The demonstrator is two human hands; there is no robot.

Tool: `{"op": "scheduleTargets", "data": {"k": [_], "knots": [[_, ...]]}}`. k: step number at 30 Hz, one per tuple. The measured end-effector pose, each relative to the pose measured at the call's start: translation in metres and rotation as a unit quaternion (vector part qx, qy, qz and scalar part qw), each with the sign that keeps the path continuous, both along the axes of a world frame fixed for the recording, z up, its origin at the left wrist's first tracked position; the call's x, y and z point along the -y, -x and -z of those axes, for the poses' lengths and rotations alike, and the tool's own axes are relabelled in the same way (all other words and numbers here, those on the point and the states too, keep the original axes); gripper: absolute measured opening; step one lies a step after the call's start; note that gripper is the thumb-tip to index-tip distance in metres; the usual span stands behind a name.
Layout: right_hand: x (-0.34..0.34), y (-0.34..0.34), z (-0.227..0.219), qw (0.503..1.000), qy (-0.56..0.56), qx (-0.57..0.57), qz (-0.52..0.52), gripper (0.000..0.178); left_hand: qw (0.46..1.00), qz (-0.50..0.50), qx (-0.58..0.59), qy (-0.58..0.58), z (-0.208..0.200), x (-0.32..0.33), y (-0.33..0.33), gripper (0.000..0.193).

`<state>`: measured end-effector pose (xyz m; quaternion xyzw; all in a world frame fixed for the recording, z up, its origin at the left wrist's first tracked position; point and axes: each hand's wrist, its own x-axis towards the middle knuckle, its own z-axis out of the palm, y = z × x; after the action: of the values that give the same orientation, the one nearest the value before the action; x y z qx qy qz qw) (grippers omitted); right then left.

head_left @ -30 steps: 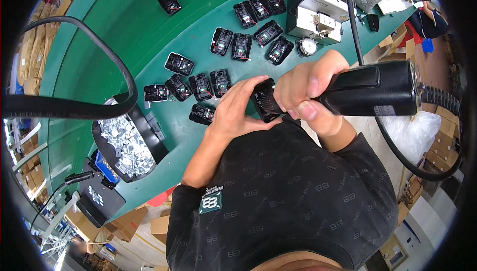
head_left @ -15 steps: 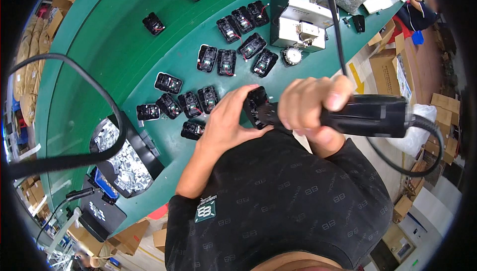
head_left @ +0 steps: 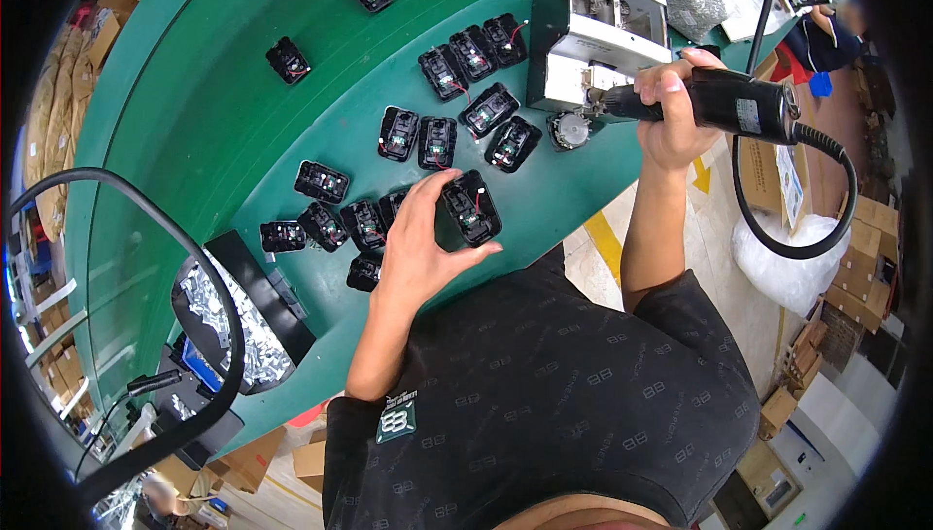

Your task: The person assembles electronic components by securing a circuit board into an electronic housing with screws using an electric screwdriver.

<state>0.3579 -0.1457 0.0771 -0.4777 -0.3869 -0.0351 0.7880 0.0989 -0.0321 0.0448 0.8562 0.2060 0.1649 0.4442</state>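
My left hand [head_left: 420,243] grips a black plastic housing [head_left: 470,209] by its sides, thumb along the near edge. Inside the housing a small circuit board and a red wire show. My right hand [head_left: 673,107] is wrapped round a black corded electric screwdriver [head_left: 743,107], held level with its tip pointing left. That tip is at the front of a white screw feeder [head_left: 607,20]; whether they touch I cannot tell. Several more open housings [head_left: 437,143] like the held one lie on the green bench beyond my left hand.
At the left stands a black bin [head_left: 303,321] of small silvery metal parts [head_left: 228,311]. A round metal piece [head_left: 569,130] sits by the feeder. Farther back lie two housings on a green belt [head_left: 224,93]. A thick black cable [head_left: 160,205] loops across the left. Another person [head_left: 821,39] is at far right.
The screwdriver in my right hand has moved away from the housing, up and right to the screw feeder. My left hand has shifted slightly left with the housing, now turned more face-up.
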Motion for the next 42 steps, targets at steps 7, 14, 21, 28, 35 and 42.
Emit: {"op": "scheduleTargets", "data": {"k": [7,14,21,28,35,42], "knots": [[-0.006,-0.014,0.004,0.988,0.069,0.021,-0.135,0.034,0.998,-0.036,-0.010,0.041,-0.006,-0.004,-0.005,0.085],[-0.009,-0.033,0.000,0.958,0.085,-0.055,-0.269,0.037,0.996,-0.052,0.029,0.070,0.001,-0.008,-0.006,0.087],[-0.018,-0.023,-0.013,0.976,0.158,-0.081,-0.129,0.032,0.995,-0.036,0.077,0.048,-0.002,0.000,0.002,0.086],[0.007,0.030,-0.005,0.934,0.139,-0.263,-0.200,0.033,0.997,-0.060,0.053,0.020,0.002,0.005,0.020,0.090],[0.005,0.071,-0.062,0.911,-0.082,-0.135,-0.381,0.037,0.993,-0.046,0.072,-0.079,-0.010,0.005,0.008,0.088],[-0.009,0.103,-0.062,0.918,-0.033,-0.120,-0.376,0.034,0.990,-0.046,0.102,-0.084,-0.014,0.005,0.003,0.086]]}}
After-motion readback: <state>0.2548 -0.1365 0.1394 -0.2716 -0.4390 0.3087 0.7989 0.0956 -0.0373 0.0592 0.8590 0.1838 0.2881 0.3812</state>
